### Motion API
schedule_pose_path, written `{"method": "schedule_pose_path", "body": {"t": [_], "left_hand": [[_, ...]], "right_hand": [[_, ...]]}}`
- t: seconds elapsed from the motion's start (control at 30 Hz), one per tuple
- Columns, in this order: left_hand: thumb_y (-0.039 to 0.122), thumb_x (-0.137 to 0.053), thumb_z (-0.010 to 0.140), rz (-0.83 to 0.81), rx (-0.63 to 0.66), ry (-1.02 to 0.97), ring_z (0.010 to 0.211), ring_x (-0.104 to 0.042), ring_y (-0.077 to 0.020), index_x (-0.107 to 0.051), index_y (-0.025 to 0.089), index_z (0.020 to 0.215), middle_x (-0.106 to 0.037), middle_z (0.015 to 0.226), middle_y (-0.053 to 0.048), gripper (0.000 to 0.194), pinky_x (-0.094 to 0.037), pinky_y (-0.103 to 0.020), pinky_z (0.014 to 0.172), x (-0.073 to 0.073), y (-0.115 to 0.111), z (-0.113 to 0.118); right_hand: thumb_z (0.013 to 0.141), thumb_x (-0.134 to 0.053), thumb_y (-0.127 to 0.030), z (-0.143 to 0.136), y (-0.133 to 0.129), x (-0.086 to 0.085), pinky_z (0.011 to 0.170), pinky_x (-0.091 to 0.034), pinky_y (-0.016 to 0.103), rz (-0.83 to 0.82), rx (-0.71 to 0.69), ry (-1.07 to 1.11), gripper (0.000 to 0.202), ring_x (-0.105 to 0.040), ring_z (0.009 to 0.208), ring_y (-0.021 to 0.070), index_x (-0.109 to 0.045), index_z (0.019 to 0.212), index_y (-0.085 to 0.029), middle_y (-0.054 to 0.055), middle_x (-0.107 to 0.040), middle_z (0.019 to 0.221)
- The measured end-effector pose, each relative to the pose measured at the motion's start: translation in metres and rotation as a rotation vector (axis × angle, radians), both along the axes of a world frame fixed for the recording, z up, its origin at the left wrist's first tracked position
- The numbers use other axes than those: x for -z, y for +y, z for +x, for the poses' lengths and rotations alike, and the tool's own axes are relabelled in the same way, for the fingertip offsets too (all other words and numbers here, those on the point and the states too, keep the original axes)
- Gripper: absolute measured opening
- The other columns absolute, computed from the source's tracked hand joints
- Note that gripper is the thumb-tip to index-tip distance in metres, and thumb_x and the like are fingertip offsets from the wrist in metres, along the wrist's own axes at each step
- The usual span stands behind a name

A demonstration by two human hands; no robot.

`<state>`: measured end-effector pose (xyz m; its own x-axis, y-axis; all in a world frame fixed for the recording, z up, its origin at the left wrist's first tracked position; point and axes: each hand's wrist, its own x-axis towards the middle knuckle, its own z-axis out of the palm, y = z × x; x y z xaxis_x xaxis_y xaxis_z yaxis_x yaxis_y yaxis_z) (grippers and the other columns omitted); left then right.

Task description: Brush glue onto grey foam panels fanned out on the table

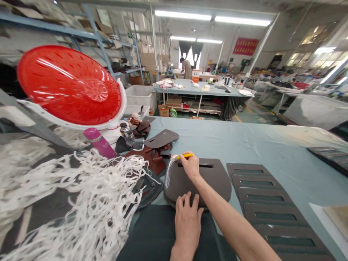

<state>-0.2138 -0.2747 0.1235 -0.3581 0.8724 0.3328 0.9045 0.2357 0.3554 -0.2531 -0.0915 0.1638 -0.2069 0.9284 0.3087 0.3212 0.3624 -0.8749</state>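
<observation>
My right hand grips a yellow-handled brush, its pale tip at the upper left edge of a dark grey panel. Shiny whitish streaks run along that left edge. The panel has rounded corners and a long slot, partly covered by my right hand. It appears to lie on others of its shape. Across its near edge rests my left hand, fingers spread and pressing flat. To the right, several slotted dark panels overlap in a row on the blue-grey table.
White strips are heaped at the left. Behind them are a purple bottle, a clear bottle and a large red basket. Brown scraps and a loose grey piece lie beyond the panel. A person stands at a far table.
</observation>
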Motion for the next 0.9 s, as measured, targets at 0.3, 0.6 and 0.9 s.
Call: {"method": "schedule_pose_path", "body": {"t": [0.3, 0.6, 0.9], "left_hand": [[0.032, -0.053, 0.085, -0.002, 0.053, 0.055, 0.103, -0.046, -0.0269, -0.058, 0.028, 0.12, -0.052, 0.121, -0.01, 0.036, -0.044, -0.049, 0.09, -0.001, 0.005, -0.002], [0.041, -0.039, 0.091, -0.078, 0.14, -0.392, 0.105, -0.054, -0.0227, -0.059, 0.025, 0.114, -0.058, 0.117, -0.007, 0.035, -0.043, -0.042, 0.092, -0.025, 0.011, -0.035], [0.045, -0.03, 0.092, -0.166, -0.013, -0.608, 0.105, -0.059, -0.02, -0.055, 0.022, 0.113, -0.065, 0.111, -0.007, 0.04, -0.042, -0.036, 0.093, -0.033, 0.028, -0.107]], "right_hand": [[0.078, -0.053, -0.042, 0.189, 0.039, -0.003, 0.066, -0.042, 0.029, 0.04, 0.607, -0.226, 0.026, -0.06, 0.062, 0.0209, -0.063, 0.073, -0.019, 0.004, -0.065, 0.059], [0.078, -0.056, -0.035, 0.209, -0.101, -0.014, 0.059, -0.04, 0.025, 0.053, 0.564, -0.183, 0.017, -0.055, 0.056, 0.0161, -0.054, 0.067, -0.022, -0.001, -0.059, 0.059], [0.083, -0.054, -0.03, 0.134, -0.145, 0.005, 0.057, -0.046, 0.024, -0.012, -0.119, -0.021, 0.011, -0.057, 0.057, 0.0123, -0.061, 0.08, -0.021, 0.0, -0.063, 0.071]]}}
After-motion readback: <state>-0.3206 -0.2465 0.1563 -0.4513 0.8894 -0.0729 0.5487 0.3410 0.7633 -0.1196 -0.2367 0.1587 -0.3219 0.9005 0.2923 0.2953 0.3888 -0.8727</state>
